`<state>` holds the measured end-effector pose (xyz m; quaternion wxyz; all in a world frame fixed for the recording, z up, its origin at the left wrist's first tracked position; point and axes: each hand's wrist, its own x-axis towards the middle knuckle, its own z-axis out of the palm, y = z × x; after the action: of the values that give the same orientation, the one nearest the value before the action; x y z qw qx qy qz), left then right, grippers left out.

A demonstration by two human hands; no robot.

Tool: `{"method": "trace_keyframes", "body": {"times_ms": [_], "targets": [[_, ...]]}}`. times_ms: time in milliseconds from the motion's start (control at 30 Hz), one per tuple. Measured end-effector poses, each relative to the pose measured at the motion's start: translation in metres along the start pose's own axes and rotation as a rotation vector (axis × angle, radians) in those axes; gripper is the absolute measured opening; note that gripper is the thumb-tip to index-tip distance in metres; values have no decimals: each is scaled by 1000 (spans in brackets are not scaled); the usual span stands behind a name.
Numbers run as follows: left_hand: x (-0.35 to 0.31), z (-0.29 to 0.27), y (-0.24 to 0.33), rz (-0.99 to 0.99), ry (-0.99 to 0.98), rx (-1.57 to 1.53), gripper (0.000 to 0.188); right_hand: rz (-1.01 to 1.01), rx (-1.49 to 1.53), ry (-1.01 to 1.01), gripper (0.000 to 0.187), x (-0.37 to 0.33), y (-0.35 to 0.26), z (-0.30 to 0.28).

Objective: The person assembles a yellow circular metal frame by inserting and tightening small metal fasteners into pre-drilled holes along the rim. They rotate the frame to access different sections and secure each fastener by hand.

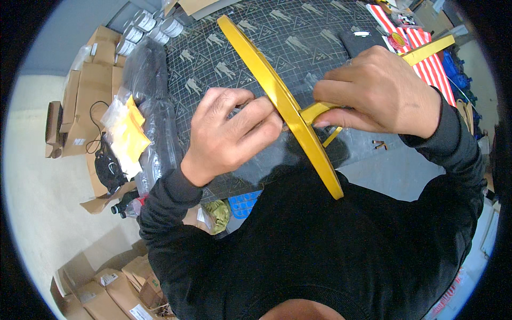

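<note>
A long, flat yellow piece (pixel 277 98), seen almost edge-on, slants above the workbench from upper left to lower right. A yellow bar (pixel 432 49) meets its right face, passes through my right hand and sticks out beyond it. My right hand (pixel 381 96) is closed around this bar close to the joint. On the other side, my left hand (pixel 232 130) has its fingers curled, tips against the yellow piece's left face; what they pinch is hidden. A thin yellow strip (pixel 333 136) shows below the right hand.
A dark patterned mat (pixel 224 48) covers the bench. Small brass-coloured pieces (pixel 380 144) lie near its front right. Red-and-white striped material (pixel 426 66) is at the far right. Metal cans (pixel 144 21), cardboard boxes (pixel 93 90) and a yellow packet (pixel 128 138) stand left.
</note>
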<state>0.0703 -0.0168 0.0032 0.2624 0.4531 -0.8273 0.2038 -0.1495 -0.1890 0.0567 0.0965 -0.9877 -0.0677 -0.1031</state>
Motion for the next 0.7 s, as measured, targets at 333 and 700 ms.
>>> {"method": "trace_keyframes", "body": {"times_ms": [333,700], "targets": [[-23,9,-15,-511,-322,-1504,60,18,-6,-32,31,-1,-6,0],[-27,18,6,-1136,-397,-2126,37,45,-40,-19,34,-5,-10,2]]}}
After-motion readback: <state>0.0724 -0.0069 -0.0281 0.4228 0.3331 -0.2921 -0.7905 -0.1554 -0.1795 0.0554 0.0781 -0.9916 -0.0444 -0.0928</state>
